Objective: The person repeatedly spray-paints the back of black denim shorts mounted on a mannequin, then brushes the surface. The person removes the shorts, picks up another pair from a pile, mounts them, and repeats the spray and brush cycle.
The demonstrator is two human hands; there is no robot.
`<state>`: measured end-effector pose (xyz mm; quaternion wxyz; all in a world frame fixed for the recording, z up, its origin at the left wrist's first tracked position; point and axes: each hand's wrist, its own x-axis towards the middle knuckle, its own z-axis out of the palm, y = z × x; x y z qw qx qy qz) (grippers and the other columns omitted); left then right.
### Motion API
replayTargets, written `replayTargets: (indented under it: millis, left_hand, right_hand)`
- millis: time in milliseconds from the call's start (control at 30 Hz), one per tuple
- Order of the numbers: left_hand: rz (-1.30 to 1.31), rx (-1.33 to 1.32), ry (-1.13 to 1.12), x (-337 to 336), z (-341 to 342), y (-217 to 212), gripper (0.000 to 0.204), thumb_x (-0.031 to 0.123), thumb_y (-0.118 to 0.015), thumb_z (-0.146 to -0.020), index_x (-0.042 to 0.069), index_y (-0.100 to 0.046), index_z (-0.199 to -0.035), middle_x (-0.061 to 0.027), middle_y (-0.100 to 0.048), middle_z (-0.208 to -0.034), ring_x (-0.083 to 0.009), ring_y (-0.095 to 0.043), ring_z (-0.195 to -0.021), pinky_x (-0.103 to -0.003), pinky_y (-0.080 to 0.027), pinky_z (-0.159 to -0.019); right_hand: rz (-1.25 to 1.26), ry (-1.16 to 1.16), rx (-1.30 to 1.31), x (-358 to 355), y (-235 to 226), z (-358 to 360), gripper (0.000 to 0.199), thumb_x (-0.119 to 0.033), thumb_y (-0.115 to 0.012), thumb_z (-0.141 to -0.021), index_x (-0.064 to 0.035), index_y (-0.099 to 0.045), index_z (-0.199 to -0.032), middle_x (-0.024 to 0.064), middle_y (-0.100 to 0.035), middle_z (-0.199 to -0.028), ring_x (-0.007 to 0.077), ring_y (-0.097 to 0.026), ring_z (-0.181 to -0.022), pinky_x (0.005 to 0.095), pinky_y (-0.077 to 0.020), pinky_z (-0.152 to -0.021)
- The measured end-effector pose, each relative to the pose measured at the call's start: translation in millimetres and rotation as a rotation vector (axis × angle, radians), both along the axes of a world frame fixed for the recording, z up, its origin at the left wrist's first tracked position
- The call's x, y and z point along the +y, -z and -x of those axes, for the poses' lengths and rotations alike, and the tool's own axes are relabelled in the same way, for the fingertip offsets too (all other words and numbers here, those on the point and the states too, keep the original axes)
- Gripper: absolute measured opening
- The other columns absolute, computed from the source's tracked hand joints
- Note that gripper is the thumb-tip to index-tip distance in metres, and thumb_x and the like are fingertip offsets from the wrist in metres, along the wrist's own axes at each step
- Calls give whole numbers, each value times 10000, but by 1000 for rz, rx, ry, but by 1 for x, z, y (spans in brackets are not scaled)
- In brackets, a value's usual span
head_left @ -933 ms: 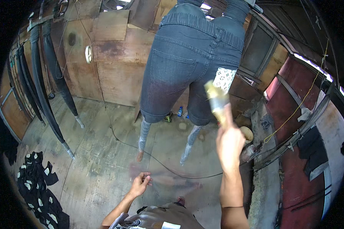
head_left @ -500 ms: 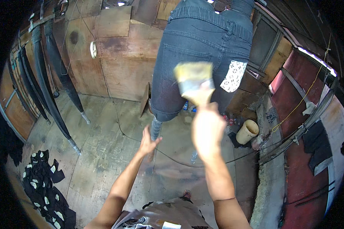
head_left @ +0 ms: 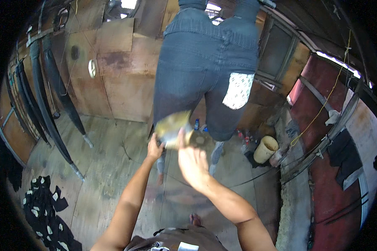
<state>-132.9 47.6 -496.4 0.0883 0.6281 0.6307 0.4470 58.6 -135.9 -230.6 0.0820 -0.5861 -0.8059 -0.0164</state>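
Observation:
Dark blue jeans shorts [head_left: 188, 54] hang in front of me on an inflated leg-shaped form. Their rear carries a white printed patch [head_left: 238, 91]. My right hand [head_left: 192, 165] grips a wide flat paintbrush [head_left: 174, 127] with yellowish bristles, blurred by motion, held against the lower left leg of the jeans. At that leg's lower hem, my left hand [head_left: 156, 147] closes its fingers on the cloth edge; the brush partly hides the spot. Below the hems, the form's wrapped ends [head_left: 215, 154] stick out.
Dark trouser legs [head_left: 54, 100] hang on forms at the left. A heap of black cloth pieces with white patches [head_left: 46, 213] lies on the floor at the lower left. A cream bucket [head_left: 265, 149] stands at the right beside a concrete ledge [head_left: 293, 201]. A cable [head_left: 247, 182] crosses the floor.
The brush in my right hand has swept down and left from the seat to the lower left leg. My left hand has moved up to the hem and closed there. The view has shifted slightly.

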Motion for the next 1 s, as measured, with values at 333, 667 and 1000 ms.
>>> replayTargets:
  millis: [333, 667, 1000]
  left_hand:
    - [-28, -346, 137, -3, -13, 0, 629, 114, -818, -816, -9, -485, -1335, -194, -674, -1193, -331, -664, -1102, -427, -524, -967]
    - [-24, -316, 56, -16, -26, -11, 585, 48, -785, -830, -15, -480, -1325, -200, -659, -1199, -340, -650, -1115, -440, -531, -935]
    - [-23, -441, 86, -29, -26, -10, 581, 27, -776, -851, 8, -463, -1340, -198, -652, -1197, -321, -656, -1119, -429, -545, -957]
  right_hand:
    - [-1234, -498, 884, 94, -269, -173, 348, -341, -570, -1053, -8, -629, -971, 78, -688, -790, 170, -629, -717, 355, -515, -720]
    - [-1458, -68, 114, 242, -458, -235, 356, -363, -479, -1056, -45, -581, -1180, 285, -695, -1060, 471, -659, -1036, 547, -507, -863]
    - [-1254, 213, -387, 243, -504, -218, 304, -270, -511, -1009, -73, -617, -1215, 232, -703, -1164, 392, -689, -1082, 522, -549, -915]
